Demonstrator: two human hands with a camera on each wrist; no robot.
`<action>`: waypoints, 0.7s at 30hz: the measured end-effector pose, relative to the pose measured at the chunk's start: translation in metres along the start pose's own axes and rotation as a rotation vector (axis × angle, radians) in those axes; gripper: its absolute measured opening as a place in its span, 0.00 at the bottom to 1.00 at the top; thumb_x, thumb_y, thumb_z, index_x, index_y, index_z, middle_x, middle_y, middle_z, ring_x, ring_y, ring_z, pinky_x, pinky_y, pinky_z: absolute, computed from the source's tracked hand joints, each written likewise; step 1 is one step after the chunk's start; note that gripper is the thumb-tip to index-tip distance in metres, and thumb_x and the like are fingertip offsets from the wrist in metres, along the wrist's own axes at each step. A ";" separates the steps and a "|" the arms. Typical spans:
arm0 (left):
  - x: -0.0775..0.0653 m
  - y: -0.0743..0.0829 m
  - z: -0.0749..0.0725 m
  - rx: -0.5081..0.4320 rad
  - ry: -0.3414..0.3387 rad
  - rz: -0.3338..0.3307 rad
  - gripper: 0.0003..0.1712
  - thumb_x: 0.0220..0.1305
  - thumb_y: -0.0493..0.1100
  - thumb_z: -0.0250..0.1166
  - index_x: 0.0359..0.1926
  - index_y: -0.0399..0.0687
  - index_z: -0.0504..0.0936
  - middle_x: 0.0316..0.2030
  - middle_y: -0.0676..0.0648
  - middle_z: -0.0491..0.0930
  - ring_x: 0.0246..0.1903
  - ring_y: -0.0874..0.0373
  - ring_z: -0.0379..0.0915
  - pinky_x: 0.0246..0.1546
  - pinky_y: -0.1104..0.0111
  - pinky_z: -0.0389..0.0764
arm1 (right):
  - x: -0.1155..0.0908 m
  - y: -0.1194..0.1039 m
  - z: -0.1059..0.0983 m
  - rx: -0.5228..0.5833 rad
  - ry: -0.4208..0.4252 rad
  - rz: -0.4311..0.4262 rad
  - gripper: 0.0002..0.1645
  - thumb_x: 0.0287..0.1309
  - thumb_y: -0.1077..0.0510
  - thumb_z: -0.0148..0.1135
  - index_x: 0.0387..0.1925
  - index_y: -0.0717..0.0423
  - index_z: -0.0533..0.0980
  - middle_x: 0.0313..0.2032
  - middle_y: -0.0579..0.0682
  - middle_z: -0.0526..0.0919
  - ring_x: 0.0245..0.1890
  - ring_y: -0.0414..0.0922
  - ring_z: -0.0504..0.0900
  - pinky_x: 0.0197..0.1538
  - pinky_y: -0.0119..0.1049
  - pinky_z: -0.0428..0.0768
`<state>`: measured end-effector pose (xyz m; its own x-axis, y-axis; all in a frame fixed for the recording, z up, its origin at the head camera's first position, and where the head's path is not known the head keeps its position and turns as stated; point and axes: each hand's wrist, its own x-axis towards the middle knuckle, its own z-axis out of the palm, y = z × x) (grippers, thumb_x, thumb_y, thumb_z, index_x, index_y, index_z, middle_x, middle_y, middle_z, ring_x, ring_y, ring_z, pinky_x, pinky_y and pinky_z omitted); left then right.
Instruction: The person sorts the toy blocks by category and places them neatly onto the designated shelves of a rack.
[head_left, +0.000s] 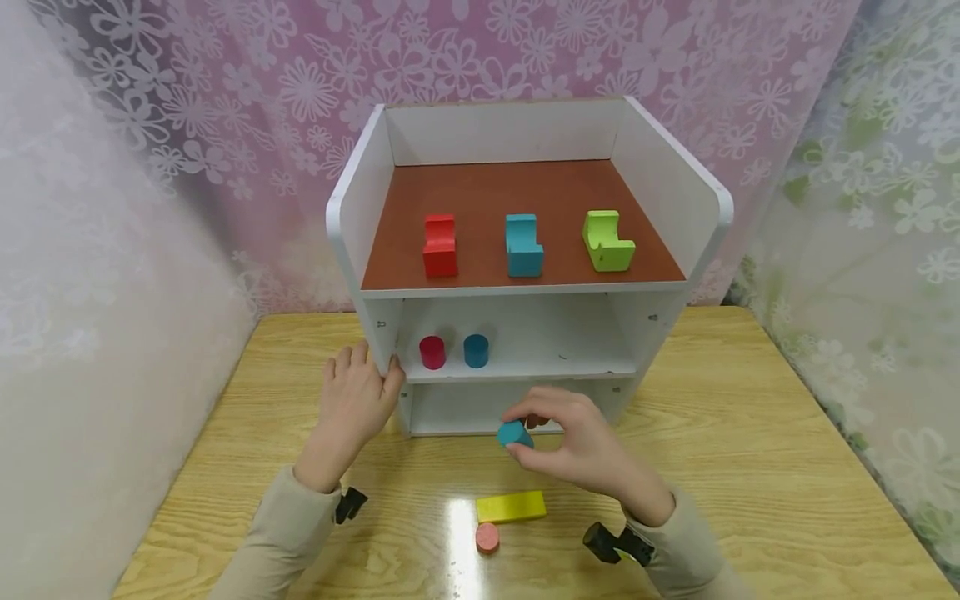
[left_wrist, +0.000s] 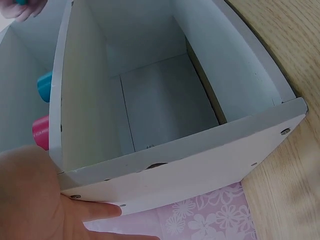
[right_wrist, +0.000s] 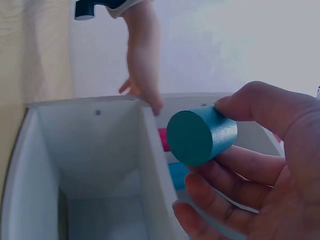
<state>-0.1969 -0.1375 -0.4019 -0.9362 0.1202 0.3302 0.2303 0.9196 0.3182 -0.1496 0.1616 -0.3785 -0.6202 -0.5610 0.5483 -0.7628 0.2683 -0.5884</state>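
Observation:
My right hand (head_left: 573, 437) pinches a blue cylinder (head_left: 514, 433) between thumb and fingers, in front of the lower part of a white shelf unit (head_left: 498, 292). Close up in the right wrist view, the cylinder (right_wrist: 200, 135) is tilted with its flat round end showing. My left hand (head_left: 358, 396) rests against the unit's left side panel, its thumb at the front edge and its fingers extended along the outside. On the middle shelf, near that hand, stand a red cylinder (head_left: 432, 352) and a blue cylinder (head_left: 476, 351).
On the brown top stand a red (head_left: 440, 246), a blue (head_left: 523, 246) and a green block (head_left: 608, 242), each with a curved notch. A yellow rectangular block (head_left: 512, 507) and a small pinkish-red round piece (head_left: 487, 538) lie on the wooden table (head_left: 750, 467) before the unit.

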 end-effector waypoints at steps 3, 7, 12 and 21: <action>0.000 0.000 -0.001 -0.004 -0.005 -0.005 0.26 0.75 0.54 0.42 0.52 0.37 0.73 0.47 0.35 0.74 0.51 0.34 0.67 0.54 0.43 0.64 | 0.004 -0.001 -0.007 0.000 0.021 0.011 0.17 0.49 0.64 0.74 0.42 0.49 0.82 0.35 0.38 0.81 0.34 0.37 0.77 0.39 0.32 0.79; 0.000 0.000 -0.001 -0.004 -0.014 -0.009 0.26 0.75 0.54 0.42 0.53 0.36 0.73 0.49 0.35 0.74 0.53 0.33 0.67 0.55 0.42 0.64 | 0.010 0.000 -0.015 -0.013 0.053 0.005 0.17 0.49 0.65 0.74 0.42 0.50 0.82 0.35 0.38 0.81 0.34 0.37 0.77 0.39 0.32 0.78; 0.000 0.000 -0.001 -0.004 -0.007 -0.005 0.26 0.75 0.54 0.42 0.52 0.37 0.73 0.48 0.35 0.75 0.52 0.34 0.67 0.55 0.43 0.64 | 0.020 0.006 -0.022 -0.036 0.121 -0.002 0.16 0.49 0.64 0.73 0.42 0.51 0.83 0.37 0.40 0.83 0.35 0.38 0.78 0.40 0.32 0.77; 0.000 0.000 0.000 -0.009 -0.002 -0.007 0.25 0.75 0.54 0.43 0.52 0.36 0.73 0.47 0.35 0.75 0.51 0.34 0.68 0.54 0.43 0.65 | 0.033 0.030 -0.026 -0.047 0.243 0.053 0.16 0.48 0.66 0.75 0.42 0.57 0.84 0.39 0.49 0.85 0.36 0.43 0.82 0.41 0.44 0.81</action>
<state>-0.1966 -0.1376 -0.4023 -0.9383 0.1147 0.3263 0.2264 0.9169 0.3286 -0.1974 0.1713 -0.3627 -0.6809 -0.3420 0.6476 -0.7322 0.3320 -0.5946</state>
